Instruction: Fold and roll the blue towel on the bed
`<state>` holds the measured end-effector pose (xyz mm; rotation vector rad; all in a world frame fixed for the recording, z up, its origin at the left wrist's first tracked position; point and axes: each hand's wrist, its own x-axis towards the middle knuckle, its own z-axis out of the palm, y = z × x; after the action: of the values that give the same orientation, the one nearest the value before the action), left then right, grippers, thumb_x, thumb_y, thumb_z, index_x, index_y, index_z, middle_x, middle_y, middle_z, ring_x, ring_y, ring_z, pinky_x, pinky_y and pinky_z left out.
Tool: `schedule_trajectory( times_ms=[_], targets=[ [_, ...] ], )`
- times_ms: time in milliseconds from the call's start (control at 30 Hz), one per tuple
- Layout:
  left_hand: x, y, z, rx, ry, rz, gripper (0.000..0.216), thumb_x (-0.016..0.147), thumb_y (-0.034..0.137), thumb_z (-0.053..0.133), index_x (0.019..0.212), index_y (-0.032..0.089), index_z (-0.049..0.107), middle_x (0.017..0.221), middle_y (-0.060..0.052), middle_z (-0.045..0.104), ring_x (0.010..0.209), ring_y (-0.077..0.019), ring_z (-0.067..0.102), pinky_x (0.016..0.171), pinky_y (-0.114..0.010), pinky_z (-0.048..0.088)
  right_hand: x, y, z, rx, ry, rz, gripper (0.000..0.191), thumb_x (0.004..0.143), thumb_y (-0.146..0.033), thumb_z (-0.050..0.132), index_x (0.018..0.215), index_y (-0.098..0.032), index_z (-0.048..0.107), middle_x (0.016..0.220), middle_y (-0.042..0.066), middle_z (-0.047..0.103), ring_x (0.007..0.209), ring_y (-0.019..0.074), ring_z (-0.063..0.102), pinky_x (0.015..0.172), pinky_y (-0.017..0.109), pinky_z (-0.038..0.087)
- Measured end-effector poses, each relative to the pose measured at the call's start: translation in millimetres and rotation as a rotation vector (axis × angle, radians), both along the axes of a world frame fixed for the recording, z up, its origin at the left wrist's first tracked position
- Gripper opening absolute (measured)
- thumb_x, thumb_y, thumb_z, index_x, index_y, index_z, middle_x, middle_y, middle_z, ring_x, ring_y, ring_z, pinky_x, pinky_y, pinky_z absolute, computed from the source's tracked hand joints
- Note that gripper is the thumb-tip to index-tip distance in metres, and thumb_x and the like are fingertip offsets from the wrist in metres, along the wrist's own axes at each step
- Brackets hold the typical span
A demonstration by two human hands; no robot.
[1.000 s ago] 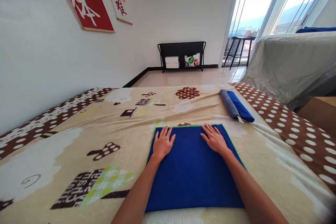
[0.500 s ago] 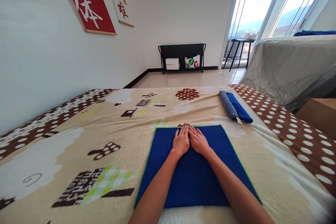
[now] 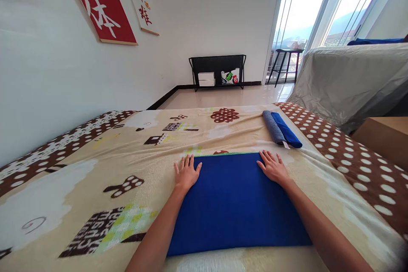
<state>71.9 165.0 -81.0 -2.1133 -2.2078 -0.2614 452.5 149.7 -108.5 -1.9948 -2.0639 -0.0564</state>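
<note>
A dark blue towel (image 3: pixel 234 202) with a thin green hem lies flat on the patterned blanket (image 3: pixel 105 157) in front of me. My left hand (image 3: pixel 186 173) rests palm down on the towel's far left corner, fingers spread. My right hand (image 3: pixel 273 167) lies flat on the far right corner, fingers apart as well. Neither hand holds anything. Beyond my right hand lie two rolled towels side by side, a grey roll (image 3: pixel 272 126) and a blue roll (image 3: pixel 287 129).
The blanket's right side has a brown band with white dots (image 3: pixel 357 165). A white wall runs along the left. A black rack (image 3: pixel 217 71) stands at the far wall, a stool (image 3: pixel 285 63) by the window. A grey-covered piece of furniture (image 3: pixel 347 78) and a wooden surface (image 3: pixel 382 134) are to the right.
Half a second ago both hands were together at the middle of the towel's far edge. They have slid apart to the two far corners.
</note>
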Motion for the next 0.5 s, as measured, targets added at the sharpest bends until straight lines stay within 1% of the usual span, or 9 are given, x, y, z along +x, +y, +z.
schedule_trajectory(
  times_ms=[67,100,133,200,267,300,367,433,500],
  targets=[
    [25,-3,5.2,0.016,0.006,-0.057,0.063,0.100,0.044,0.032,0.152,0.010,0.037,0.160,-0.017,0.033,0.152,-0.0360,0.019,0.119,-0.066,0.004,-29,4,7.4,0.041,0.001,0.014,0.055,0.096,-0.043,0.055,0.145,-0.020,0.046,0.155,0.012,0.039,0.145,0.0305,0.033,0.119,0.062,0.018],
    [42,-4,6.4,0.024,0.008,-0.111,0.061,0.100,0.041,0.031,0.153,0.012,0.035,0.161,-0.014,0.031,0.153,-0.0324,0.017,0.121,-0.062,0.003,-48,6,10.3,0.061,0.004,0.044,0.053,0.096,-0.042,0.057,0.143,-0.020,0.047,0.155,0.012,0.038,0.144,0.0309,0.034,0.118,0.062,0.021],
    [59,-5,6.3,0.027,0.007,-0.177,0.059,0.101,0.038,0.029,0.155,0.015,0.032,0.162,-0.009,0.029,0.153,-0.0273,0.017,0.123,-0.056,0.005,-68,8,12.5,0.075,0.008,0.091,0.052,0.096,-0.041,0.057,0.142,-0.021,0.048,0.154,0.012,0.039,0.142,0.0303,0.037,0.117,0.061,0.025],
    [90,-6,2.8,0.017,0.003,-0.302,0.056,0.101,0.035,0.029,0.156,0.021,0.030,0.163,-0.003,0.029,0.152,-0.0186,0.021,0.125,-0.044,0.014,-106,11,13.7,0.080,0.021,0.203,0.048,0.096,-0.040,0.057,0.140,-0.022,0.049,0.151,0.011,0.043,0.136,0.0280,0.044,0.113,0.057,0.034],
    [109,-6,-3.0,0.004,-0.003,-0.372,0.055,0.101,0.032,0.029,0.155,0.023,0.031,0.162,-0.001,0.031,0.151,-0.0155,0.025,0.124,-0.039,0.020,-130,12,11.7,0.069,0.035,0.285,0.047,0.096,-0.039,0.057,0.139,-0.022,0.051,0.148,0.010,0.046,0.132,0.0263,0.048,0.111,0.054,0.039],
    [111,-6,-5.9,0.002,-0.007,-0.387,0.055,0.101,0.033,0.029,0.155,0.024,0.032,0.162,-0.001,0.031,0.150,-0.0154,0.026,0.123,-0.039,0.021,-133,12,10.0,0.063,0.041,0.304,0.047,0.096,-0.040,0.056,0.139,-0.022,0.050,0.147,0.011,0.047,0.132,0.0262,0.049,0.111,0.054,0.039],
    [100,-6,-9.7,0.005,-0.013,-0.395,0.054,0.102,0.040,0.029,0.154,0.028,0.033,0.162,0.001,0.031,0.151,-0.0161,0.026,0.123,-0.041,0.022,-123,10,6.2,0.053,0.053,0.305,0.049,0.097,-0.043,0.054,0.142,-0.023,0.048,0.150,0.011,0.045,0.135,0.0266,0.046,0.113,0.055,0.036],
    [75,-5,-10.4,0.012,-0.018,-0.373,0.054,0.102,0.047,0.029,0.154,0.032,0.033,0.162,0.002,0.030,0.151,-0.0173,0.026,0.123,-0.044,0.022,-93,7,3.2,0.037,0.058,0.271,0.053,0.099,-0.046,0.050,0.146,-0.023,0.044,0.153,0.011,0.042,0.140,0.0267,0.041,0.117,0.056,0.030],
    [45,-4,-8.1,0.019,-0.022,-0.315,0.055,0.102,0.050,0.029,0.153,0.031,0.035,0.162,0.000,0.032,0.150,-0.0195,0.027,0.122,-0.047,0.022,-57,4,1.7,0.016,0.057,0.217,0.055,0.101,-0.049,0.043,0.149,-0.024,0.040,0.157,0.010,0.038,0.145,0.0254,0.035,0.119,0.054,0.025]
  ],
)
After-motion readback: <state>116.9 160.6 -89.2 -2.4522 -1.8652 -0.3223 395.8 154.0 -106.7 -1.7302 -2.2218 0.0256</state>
